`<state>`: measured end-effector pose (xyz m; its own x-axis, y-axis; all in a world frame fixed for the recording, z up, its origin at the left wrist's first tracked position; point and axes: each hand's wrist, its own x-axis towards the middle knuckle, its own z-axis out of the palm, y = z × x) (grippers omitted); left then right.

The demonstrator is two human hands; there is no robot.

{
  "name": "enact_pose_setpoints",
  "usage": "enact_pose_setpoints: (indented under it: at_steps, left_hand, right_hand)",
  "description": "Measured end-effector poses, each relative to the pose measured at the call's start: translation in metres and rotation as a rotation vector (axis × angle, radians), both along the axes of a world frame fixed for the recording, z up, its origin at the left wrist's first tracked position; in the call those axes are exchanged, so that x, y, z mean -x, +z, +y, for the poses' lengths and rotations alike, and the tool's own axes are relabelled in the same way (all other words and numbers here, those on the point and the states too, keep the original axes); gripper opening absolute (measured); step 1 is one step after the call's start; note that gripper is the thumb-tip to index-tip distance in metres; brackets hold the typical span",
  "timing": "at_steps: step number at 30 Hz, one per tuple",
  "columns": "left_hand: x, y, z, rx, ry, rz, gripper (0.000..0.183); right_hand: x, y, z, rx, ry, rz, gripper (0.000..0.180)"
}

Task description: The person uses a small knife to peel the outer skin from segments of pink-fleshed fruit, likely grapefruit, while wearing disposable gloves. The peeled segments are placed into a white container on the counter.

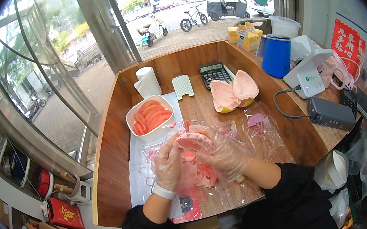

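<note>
Both my hands wear clear plastic gloves. Between them is a pink pomelo segment (195,143), its pale membrane partly on it. My left hand (168,163) grips its left end, and my right hand (225,154) holds its right side. Below them a heap of peeled pomelo membrane (205,176) lies on clear plastic bags. Ahead and to the left, a white square bowl (153,134) holds several peeled red pomelo pieces (152,115). The opened pomelo rind (224,95), pink inside and yellow-green outside, rests at the right on the desktop.
A paper roll (147,82), a white textured stand (183,86) and a calculator (213,74) stand towards the back wooden panel (176,58). On the right ledge are a blue container (276,55), a white payment device (311,78) and a dark cabled box (331,114). Plastic packaging (262,132) lies at right.
</note>
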<state>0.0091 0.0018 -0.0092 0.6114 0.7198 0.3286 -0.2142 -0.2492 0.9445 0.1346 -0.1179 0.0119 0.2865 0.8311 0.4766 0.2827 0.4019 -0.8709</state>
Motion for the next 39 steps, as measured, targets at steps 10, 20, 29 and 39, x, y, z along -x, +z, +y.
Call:
enact_pose_setpoints:
  at_steps: [10, 20, 29, 39]
  left_hand:
    - [0.001, -0.001, -0.002, -0.011, -0.167, -0.1, 0.032]
    - [0.008, 0.008, -0.001, 0.334, -0.371, -0.174, 0.036]
    - [0.01, 0.01, -0.002, 0.362, -0.444, -0.173, 0.045]
    - [0.016, 0.01, 0.005, 0.164, -0.327, 0.04, 0.031]
  right_hand:
    - [0.002, 0.016, -0.01, 0.068, 0.117, 0.378, 0.047]
    - [0.0, 0.013, -0.011, 0.009, 0.028, 0.075, 0.039]
    - [-0.007, 0.001, -0.007, 0.031, 0.057, 0.008, 0.035]
    - [-0.011, 0.001, -0.006, 0.086, 0.094, 0.031, 0.031]
